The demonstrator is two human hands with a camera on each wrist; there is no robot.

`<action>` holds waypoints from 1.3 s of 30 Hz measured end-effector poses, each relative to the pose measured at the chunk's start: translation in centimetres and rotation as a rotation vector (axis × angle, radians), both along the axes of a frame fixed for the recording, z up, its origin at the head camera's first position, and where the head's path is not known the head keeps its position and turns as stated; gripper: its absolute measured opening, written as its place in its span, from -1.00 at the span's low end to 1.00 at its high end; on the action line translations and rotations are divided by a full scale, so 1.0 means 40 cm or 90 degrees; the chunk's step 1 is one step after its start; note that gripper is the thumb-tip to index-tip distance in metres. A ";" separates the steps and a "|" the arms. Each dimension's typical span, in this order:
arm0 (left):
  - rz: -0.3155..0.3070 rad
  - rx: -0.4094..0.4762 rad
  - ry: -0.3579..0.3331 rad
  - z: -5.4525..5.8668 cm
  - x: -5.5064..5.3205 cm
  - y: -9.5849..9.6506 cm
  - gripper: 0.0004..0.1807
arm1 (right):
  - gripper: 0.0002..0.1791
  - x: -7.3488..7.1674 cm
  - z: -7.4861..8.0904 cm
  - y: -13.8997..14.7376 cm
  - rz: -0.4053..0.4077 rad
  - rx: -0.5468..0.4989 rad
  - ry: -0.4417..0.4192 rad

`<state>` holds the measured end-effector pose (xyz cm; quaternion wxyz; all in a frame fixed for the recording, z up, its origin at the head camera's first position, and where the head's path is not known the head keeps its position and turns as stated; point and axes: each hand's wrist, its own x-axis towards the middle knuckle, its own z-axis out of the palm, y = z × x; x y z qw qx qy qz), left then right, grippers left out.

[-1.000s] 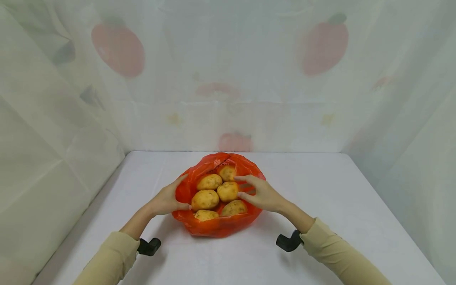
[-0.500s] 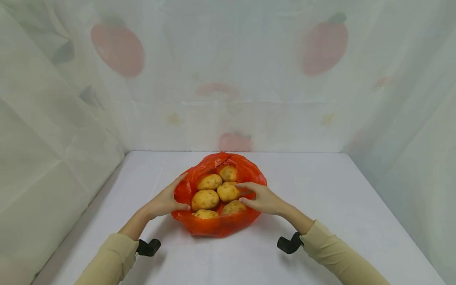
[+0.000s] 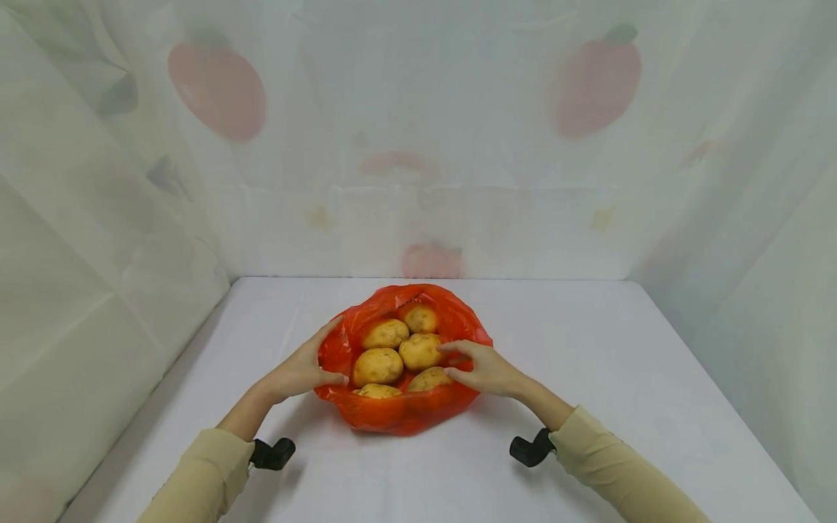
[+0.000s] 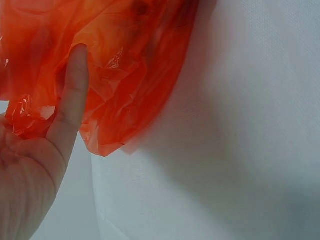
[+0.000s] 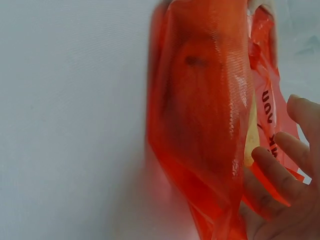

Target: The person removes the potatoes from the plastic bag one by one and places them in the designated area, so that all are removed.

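Observation:
A red plastic bag [image 3: 408,419] stands with its mouth wide and its rim spread around several potatoes [image 3: 378,366]. At the bag's left side is my left hand [image 3: 302,370], thumb and fingers apart. Its thumb [image 4: 72,105] lies straight against the crinkled plastic in the left wrist view. My right hand [image 3: 489,368] reaches over the right rim, its relaxed fingers inside the mouth near a potato [image 3: 421,352]. In the right wrist view these fingers [image 5: 280,172] are spread beside the plastic, with dark printed letters behind them. The left hand's other fingers are mostly hidden by the bag.
The bag rests on a white-covered table [image 3: 588,341]. Pale sheets with faded fruit prints [image 3: 418,145] hang behind the table and along both sides. A black wrist mount [image 3: 275,454] sticks out from the left sleeve and another black mount [image 3: 531,448] from the right.
My right hand has shifted slightly toward me and to the right, and the bag's right rim has spread outward a little. The far rim sits slightly lower. My left hand has barely moved.

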<state>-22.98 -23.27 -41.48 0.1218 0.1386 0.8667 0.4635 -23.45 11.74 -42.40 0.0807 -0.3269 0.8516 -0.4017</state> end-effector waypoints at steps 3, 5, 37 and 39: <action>0.002 0.004 -0.004 0.000 0.001 0.001 0.11 | -0.54 -0.001 -0.010 -0.001 -0.001 0.008 0.008; 0.003 0.008 -0.009 0.002 0.002 0.002 0.11 | -0.54 -0.001 -0.016 -0.003 -0.002 0.010 0.013; 0.012 0.005 -0.019 -0.007 0.002 -0.001 0.12 | -0.59 -0.002 -0.032 -0.034 -0.028 0.086 0.023; 0.016 0.007 -0.021 -0.007 0.002 -0.001 0.12 | -0.59 -0.002 -0.026 -0.039 -0.031 0.099 0.018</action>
